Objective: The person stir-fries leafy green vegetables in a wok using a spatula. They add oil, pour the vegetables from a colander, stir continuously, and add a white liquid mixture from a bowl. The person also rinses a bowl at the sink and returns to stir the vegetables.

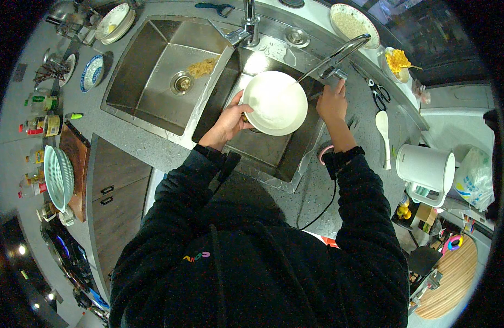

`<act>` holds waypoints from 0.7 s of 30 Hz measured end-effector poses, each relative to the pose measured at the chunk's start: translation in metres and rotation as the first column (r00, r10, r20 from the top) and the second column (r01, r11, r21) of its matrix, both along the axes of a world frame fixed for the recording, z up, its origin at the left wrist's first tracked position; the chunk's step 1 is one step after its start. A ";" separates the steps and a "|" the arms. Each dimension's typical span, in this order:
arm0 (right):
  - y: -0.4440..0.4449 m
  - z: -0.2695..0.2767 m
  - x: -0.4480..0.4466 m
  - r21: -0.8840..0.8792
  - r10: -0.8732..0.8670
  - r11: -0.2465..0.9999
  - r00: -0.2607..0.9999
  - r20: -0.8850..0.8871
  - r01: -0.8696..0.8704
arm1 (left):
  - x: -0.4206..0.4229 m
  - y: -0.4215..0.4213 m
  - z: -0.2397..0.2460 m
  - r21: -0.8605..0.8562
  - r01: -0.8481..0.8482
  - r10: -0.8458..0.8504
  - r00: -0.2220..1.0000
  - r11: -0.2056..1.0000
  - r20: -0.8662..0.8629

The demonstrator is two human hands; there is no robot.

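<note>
My left hand (231, 121) grips the left rim of a white bowl (276, 104), thumb on the inside, above the right basin of a steel double sink (272, 153). A thin stream seems to run from the slim curved tap (344, 49) at the right into the bowl. My right hand (334, 102) is at that tap's small lever (339, 74), fingers extended against it; whether they grip it is hard to tell. The larger chrome faucet (250, 28) stands behind the basins. Yellowish food scraps (203, 67) lie beside the drain (182, 83) in the left basin.
Kitchen scissors (378, 94), a white rice paddle (383, 137) and a white pitcher-like container (425, 170) are at the right. A peeler (217, 8) lies behind the sink. Stacked plates (116, 24), a blue-patterned bowl (92, 73) and a green colander (59, 178) stand at the left.
</note>
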State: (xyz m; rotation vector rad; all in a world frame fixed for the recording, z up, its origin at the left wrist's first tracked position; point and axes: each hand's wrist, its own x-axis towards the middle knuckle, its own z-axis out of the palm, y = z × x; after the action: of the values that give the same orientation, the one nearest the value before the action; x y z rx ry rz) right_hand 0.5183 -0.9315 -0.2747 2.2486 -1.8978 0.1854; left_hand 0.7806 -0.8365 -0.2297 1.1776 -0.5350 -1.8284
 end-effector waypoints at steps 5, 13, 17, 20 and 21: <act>0.000 -0.002 -0.001 -0.039 0.014 0.999 1.000 -0.017 -0.014 | -0.002 0.000 0.001 -0.008 0.004 -0.004 1.000 1.000 -0.007; -0.001 0.001 -0.001 0.010 -0.012 1.000 0.999 -0.031 0.012 | -0.002 -0.001 -0.002 0.002 0.019 -0.019 1.000 1.000 -0.021; 0.000 0.005 0.000 0.039 -0.026 0.999 0.999 -0.030 0.027 | -0.002 -0.001 -0.004 -0.006 0.015 -0.015 1.000 1.000 -0.024; 0.000 0.007 0.000 0.042 -0.026 0.999 0.999 -0.028 0.028 | -0.002 -0.001 -0.004 -0.007 0.018 -0.018 0.999 1.000 -0.040; 0.000 0.008 0.000 0.045 -0.027 0.999 0.999 -0.030 0.028 | -0.002 -0.001 -0.005 0.000 0.018 -0.018 1.000 1.000 -0.026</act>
State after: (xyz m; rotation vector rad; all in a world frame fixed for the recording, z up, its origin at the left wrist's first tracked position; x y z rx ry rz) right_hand 0.5187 -0.9313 -0.2668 2.2401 -1.9356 0.1062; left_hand 0.7788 -0.8380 -0.2344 1.1518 -0.5319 -1.8563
